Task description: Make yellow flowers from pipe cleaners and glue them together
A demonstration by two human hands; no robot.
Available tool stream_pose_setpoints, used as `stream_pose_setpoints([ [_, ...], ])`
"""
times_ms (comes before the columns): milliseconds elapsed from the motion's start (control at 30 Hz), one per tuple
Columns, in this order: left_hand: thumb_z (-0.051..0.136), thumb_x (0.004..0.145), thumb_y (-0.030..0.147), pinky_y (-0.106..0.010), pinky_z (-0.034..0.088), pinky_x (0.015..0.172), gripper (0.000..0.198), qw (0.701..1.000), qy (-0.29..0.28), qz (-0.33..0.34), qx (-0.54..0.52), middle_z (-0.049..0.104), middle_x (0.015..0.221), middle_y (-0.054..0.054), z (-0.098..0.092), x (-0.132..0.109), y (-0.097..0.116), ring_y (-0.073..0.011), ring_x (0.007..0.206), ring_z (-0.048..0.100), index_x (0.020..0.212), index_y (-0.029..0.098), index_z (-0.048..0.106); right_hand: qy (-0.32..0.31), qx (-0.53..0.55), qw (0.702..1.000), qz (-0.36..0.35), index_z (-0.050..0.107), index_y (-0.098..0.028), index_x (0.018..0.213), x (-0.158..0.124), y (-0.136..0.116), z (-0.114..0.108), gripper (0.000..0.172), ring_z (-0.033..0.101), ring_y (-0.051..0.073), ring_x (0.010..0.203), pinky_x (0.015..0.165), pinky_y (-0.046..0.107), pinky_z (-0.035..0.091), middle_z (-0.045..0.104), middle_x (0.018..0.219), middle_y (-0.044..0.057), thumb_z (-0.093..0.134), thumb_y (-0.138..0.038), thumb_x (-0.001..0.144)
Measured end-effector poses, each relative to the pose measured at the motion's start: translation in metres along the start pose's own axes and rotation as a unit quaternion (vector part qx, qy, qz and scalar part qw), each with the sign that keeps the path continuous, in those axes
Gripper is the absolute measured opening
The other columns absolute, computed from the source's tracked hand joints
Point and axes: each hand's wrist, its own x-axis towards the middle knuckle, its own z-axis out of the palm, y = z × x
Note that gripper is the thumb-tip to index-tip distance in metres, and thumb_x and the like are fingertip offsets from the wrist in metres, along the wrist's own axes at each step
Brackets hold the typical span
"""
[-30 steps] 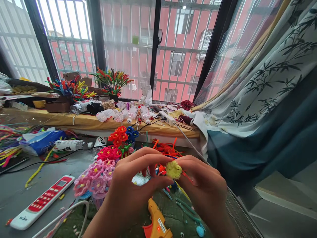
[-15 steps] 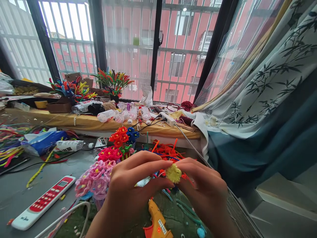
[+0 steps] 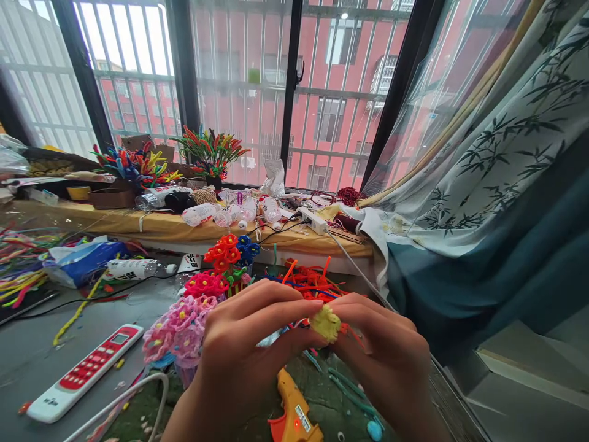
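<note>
A small fuzzy pale-yellow piece (image 3: 326, 323), which looks like coiled pipe cleaner, is held between both hands. My left hand (image 3: 251, 331) pinches it from the left with fingertips and thumb. From the other side, my right hand (image 3: 380, 344) closes its fingers and thumb on it. Below them an orange glue gun (image 3: 297, 408) lies on a dark green mat, its small red light lit. Pink fuzzy flowers (image 3: 181, 328) stand just left of my left wrist, with red flowers (image 3: 224, 255) and blue flowers (image 3: 248, 250) behind.
A white and red remote control (image 3: 85, 373) lies on the grey table at left, near a white cable. Orange-red pipe cleaners (image 3: 315, 279) are heaped behind my hands. Teal stems (image 3: 352, 390) lie at right. Plastic bottles (image 3: 202, 213) and a power strip (image 3: 313, 221) crowd the window ledge.
Both hands and the yellow piece sit very slightly further right and the piece seems turned a little. The grip stays the same, and the view has shifted slightly.
</note>
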Motion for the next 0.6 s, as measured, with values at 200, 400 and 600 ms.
stream_pose_setpoints([
  [200, 0.08, 0.081, 0.021, -0.017, 0.056, 0.063, 0.012, 1.0, -0.001, 0.003, -0.008, 0.076, 0.079, -0.002, 0.0002, -0.0011, 0.0, -0.0096, 0.066, 0.07, 0.09, 0.014, 0.078, -0.023, -0.007, 1.0, -0.002, 0.07, -0.02, 0.091, -0.0017, 0.0023, -0.0024, 0.025, 0.068, 0.011, 0.071, 0.066, 0.017, 0.054, 0.073, 0.081, -0.001, 0.07, 0.002, 0.081],
  [400, 0.081, 0.08, 0.017, -0.014, 0.055, 0.065, 0.011, 1.0, 0.001, 0.002, -0.008, 0.076, 0.079, -0.003, 0.0001, -0.0011, 0.0002, -0.0086, 0.067, 0.069, 0.09, 0.012, 0.079, -0.019, -0.006, 1.0, -0.003, 0.07, -0.021, 0.092, -0.0029, 0.0019, -0.0021, 0.025, 0.068, 0.011, 0.07, 0.066, 0.018, 0.055, 0.073, 0.081, -0.001, 0.069, 0.003, 0.081],
  [600, 0.08, 0.081, 0.019, -0.015, 0.055, 0.065, 0.011, 1.0, 0.005, 0.008, -0.011, 0.076, 0.078, -0.003, 0.0009, -0.0013, -0.0009, -0.0087, 0.066, 0.069, 0.089, 0.011, 0.078, -0.031, -0.003, 1.0, -0.001, 0.071, -0.022, 0.094, -0.0025, 0.0019, -0.0025, 0.029, 0.068, 0.012, 0.072, 0.067, 0.019, 0.055, 0.074, 0.083, -0.001, 0.067, 0.004, 0.082],
])
